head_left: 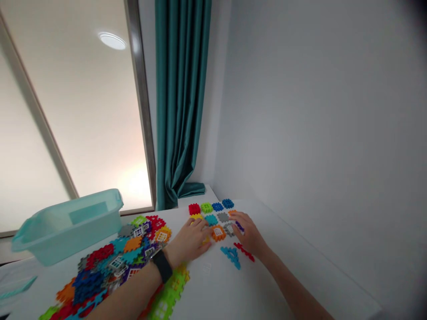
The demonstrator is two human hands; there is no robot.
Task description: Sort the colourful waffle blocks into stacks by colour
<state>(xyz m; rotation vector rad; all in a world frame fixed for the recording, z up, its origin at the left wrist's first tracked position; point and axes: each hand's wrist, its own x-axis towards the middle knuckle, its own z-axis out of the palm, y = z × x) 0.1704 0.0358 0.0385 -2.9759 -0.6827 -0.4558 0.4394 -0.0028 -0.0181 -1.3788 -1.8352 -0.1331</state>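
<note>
Left hand (190, 242), a black watch strap (162, 266) around its wrist, curled low over the rows, fingers close together, with a small yellow tile (206, 240) just showing beneath them. Clamped on that tile or merely resting on it: impossible to tell. Right hand (249, 233) reaching in from the other side, fingers slightly apart, tips down on a gray window tile (229, 229) just beside a purple piece (239, 227). No clear pinch in view, so the grip also impossible to tell.

Under both hands, flat plastic waffle tiles, squarish, with toothed, notched edges and gridded faces, set in loose rows on a smooth white tabletop (213, 289). In the far row, a red tile (194, 209), a green tile (207, 207) and two blue tiles (222, 205). In the next row, a teal tile (211, 220) and a gray tile (223, 217). Between the hands, an orange tile (218, 233) with a white window insert. Near the right hand, a teal triangular piece (231, 255) beside a red toothed strip (243, 251). Left of the rows, a mixed, overlapping heap of tiles (113, 258), and beyond it a translucent aqua plastic tub (66, 226) with a lipped rim. Behind the table, a pleated teal curtain (180, 98).
</note>
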